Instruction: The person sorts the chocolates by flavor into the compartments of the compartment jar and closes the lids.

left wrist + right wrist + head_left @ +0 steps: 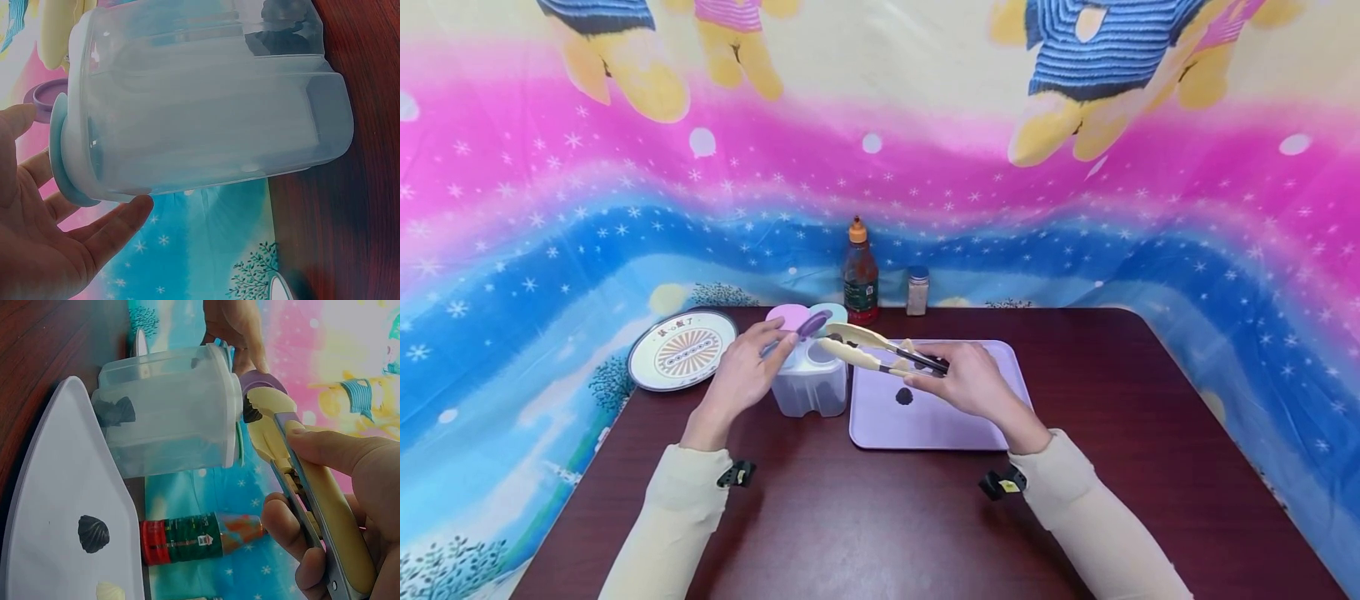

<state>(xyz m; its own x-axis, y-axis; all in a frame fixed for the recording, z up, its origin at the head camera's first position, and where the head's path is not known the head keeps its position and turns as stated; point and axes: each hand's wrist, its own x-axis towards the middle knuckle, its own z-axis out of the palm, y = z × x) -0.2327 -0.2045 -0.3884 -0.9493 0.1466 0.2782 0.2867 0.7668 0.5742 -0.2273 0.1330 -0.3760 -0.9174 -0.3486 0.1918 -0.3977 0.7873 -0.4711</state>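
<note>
My right hand (973,379) grips a pair of cream and grey tongs (325,519). Between the tong tips is a dark ribbed shell-shaped piece (251,410), close over the round opening of a clear plastic container (811,390). The purple lid (815,323) of that opening is tipped up, and the thumb of my left hand (747,367) touches it. The other left fingers stretch past a teal lid (60,153) and along the container's side. Dark pieces (117,411) show through the container wall. Another dark shell-shaped piece (904,397) lies on the lilac tray (940,425).
A patterned plate (647,358) stands left of the container. Behind are a red sauce bottle (861,279) with an orange cap and a small blue-capped jar (917,292). A pale shell-shaped piece (110,591) also lies on the tray. A printed cloth backs the dark wooden table (850,517).
</note>
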